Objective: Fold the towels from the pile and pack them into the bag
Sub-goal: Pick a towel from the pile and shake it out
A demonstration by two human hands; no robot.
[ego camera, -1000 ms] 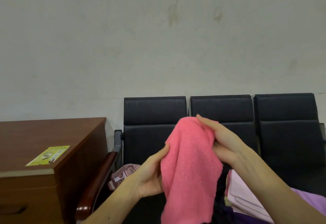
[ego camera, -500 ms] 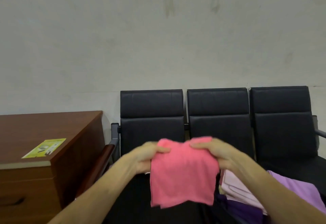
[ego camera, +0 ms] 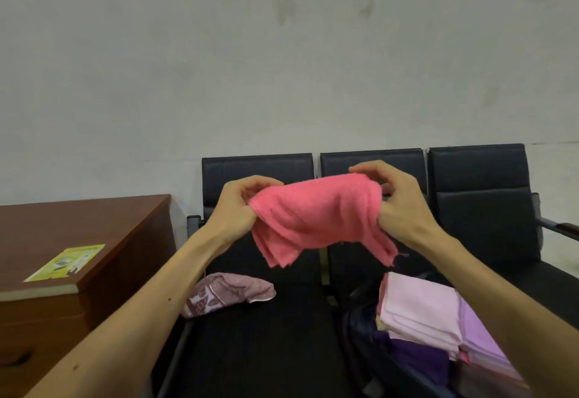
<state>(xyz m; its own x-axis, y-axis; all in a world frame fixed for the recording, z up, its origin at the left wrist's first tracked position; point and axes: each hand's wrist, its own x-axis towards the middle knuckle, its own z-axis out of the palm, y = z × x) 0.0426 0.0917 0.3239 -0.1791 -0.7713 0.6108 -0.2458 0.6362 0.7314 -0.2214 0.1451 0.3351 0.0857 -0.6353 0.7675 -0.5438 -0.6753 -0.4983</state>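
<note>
Standing at the far left is a brown wooden desk (ego camera: 94,219) with a yellow leaflet (ego camera: 67,261) lying flat near its front edge. Next to it runs a row of black seats (ego camera: 479,209) against a pale wall (ego camera: 282,68).

The left hand (ego camera: 239,206) is raised over the first seat, its fingers curled in and pinching the left end of a bright pink towel (ego camera: 316,212). Below that hand a crumpled mauve towel (ego camera: 228,292) lies on the seat cushion, apart from everything else. The pink towel hangs in the air between the two hands, bunched in several layers, its loose edges drooping at both ends.

The right hand (ego camera: 401,206) grips the towel's right end, thumb underneath and fingers curled over the top. Under the right forearm a stack of folded pale pink and lilac towels (ego camera: 419,310) rests on what looks like a dark bag (ego camera: 363,332) on the middle seat.
</note>
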